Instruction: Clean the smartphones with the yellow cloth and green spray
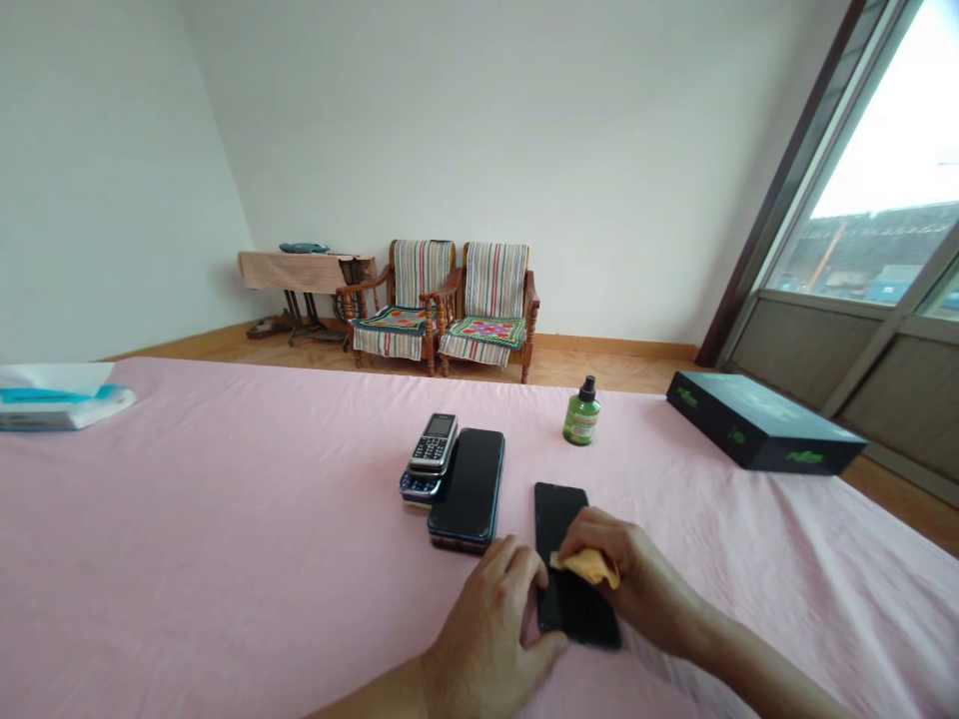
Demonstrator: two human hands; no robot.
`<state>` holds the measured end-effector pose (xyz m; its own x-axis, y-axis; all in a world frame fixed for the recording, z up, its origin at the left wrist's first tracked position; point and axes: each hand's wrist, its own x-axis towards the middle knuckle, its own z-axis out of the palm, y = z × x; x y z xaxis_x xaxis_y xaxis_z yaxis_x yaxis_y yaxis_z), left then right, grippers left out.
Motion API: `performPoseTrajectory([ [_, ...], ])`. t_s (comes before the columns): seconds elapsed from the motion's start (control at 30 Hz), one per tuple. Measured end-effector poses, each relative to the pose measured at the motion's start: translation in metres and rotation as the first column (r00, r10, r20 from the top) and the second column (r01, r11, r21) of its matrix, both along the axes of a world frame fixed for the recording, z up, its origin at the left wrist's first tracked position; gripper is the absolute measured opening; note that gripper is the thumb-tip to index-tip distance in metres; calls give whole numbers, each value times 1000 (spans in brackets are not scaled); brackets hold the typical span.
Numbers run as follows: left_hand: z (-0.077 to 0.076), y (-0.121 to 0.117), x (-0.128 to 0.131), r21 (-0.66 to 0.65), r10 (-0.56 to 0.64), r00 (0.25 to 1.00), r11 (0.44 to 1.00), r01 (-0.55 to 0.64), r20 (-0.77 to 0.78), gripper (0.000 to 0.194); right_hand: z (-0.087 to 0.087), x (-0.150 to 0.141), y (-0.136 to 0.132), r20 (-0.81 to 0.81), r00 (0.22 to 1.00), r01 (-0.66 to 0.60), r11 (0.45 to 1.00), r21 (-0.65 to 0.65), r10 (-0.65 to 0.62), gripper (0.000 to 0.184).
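- Room: two wooden armchairs (442, 310) stand at the far wall, beyond a bed (225, 519) with a pink sheet.
- On the sheet: a black box (764, 424), a green spray bottle (580, 414), and a keypad phone (433, 444) beside a dark smartphone (469, 484).
- A black smartphone (560, 509) lies flat, nearest the person.
- Right hand (629, 579): grip pinches a yellow cloth (588, 567) against the black smartphone.
- Left hand (486, 619): grip curled at the phone's left edge; clamping force cannot be told.
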<state>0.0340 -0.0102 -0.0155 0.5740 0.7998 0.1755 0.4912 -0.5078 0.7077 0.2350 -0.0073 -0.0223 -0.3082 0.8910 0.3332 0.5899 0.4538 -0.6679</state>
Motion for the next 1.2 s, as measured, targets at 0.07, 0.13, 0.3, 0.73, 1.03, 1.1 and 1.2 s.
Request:
performPoseTrajectory([
  [0.07, -1, 1, -1, 8, -15, 1000, 1000, 15, 4, 29, -1, 2, 21, -17, 989, 151, 985, 87, -150, 23],
  [0.13, -2, 2, -2, 13, -34, 999, 999, 34, 6, 29, -5, 4, 44, -3, 975, 220, 962, 164, -223, 20],
  [0.3, -4, 4, -4, 16, -56, 998, 998, 56, -9, 32, -18, 3, 76, 27, 977, 201, 959, 201, -210, 25],
  [0.73, -3, 4, -4, -29, -37, 999, 999, 37, -6, 32, -16, -7, 47, 70, 994, 66, 978, 198, -81, 42],
  [1.03, 2, 3, -1, -82, 41, 999, 996, -39, 29, 33, -10, -15, 8, 50, 999, 0, 996, 90, -4, 40],
  [1.1, 3, 3, -1, -88, 47, 998, 995, -44, 40, 34, -7, -16, 0, 60, 998, -31, 997, 67, 27, 35],
  [1.2, 3, 3, -1, -84, 47, 998, 995, -44, 37, 35, -1, -17, -11, 80, 993, -88, 996, -5, 88, 23],
])
